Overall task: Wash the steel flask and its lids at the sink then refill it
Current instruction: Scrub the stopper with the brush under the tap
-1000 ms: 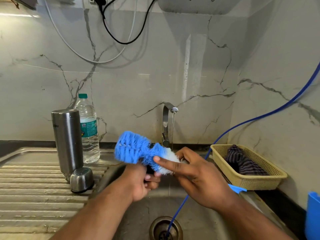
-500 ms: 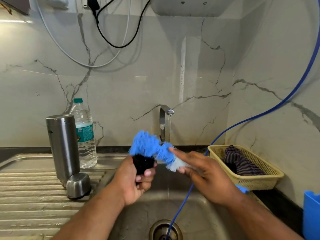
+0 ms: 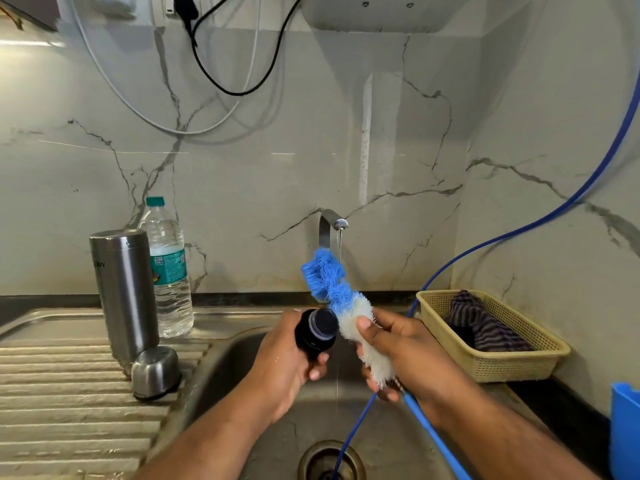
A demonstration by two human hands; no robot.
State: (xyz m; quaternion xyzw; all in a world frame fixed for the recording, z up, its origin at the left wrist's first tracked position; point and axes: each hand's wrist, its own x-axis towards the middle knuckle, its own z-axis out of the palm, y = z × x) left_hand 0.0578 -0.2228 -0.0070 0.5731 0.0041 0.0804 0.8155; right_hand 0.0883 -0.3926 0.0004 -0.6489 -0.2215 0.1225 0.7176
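Since both hands are working wet over the sink [image 3: 242, 362], the likeliest mishap is sitting nearest the camera. The left hand [image 3: 280, 365] is curling its fingers round the black inner lid [image 3: 317, 332], and a slick lid could be slipping out and dropping toward the drain [image 3: 330, 460], where a blue hose [image 3: 349, 441] is lying.

The right hand [image 3: 408, 358] is wrapping the bottle brush [image 3: 341, 299] by its white bristles, thumb pressing on top, instead of by the blue handle trailing below. Held so, the brush could be twisting loose or flicking water. The bristles are sitting just beside the lid, though whether they are touching it is hard to tell from this angle.

Further left, the steel cap [image 3: 156, 372] is resting mouth-down on the drainboard [image 3: 62, 393] at the basin's lip, near the left forearm, so a swing of that arm could be knocking it in. Behind it the steel flask [image 3: 123, 292] is standing upright on the ridges, tall and probably easy to tip, with a plastic water bottle [image 3: 169, 268] just beside it.

Counting: two hands, one flask, two lids, one brush, one bottle, one hose, one basket [image 3: 491, 365] holding one striped cloth [image 3: 485, 323], and one tap [image 3: 330, 225] running thinly.
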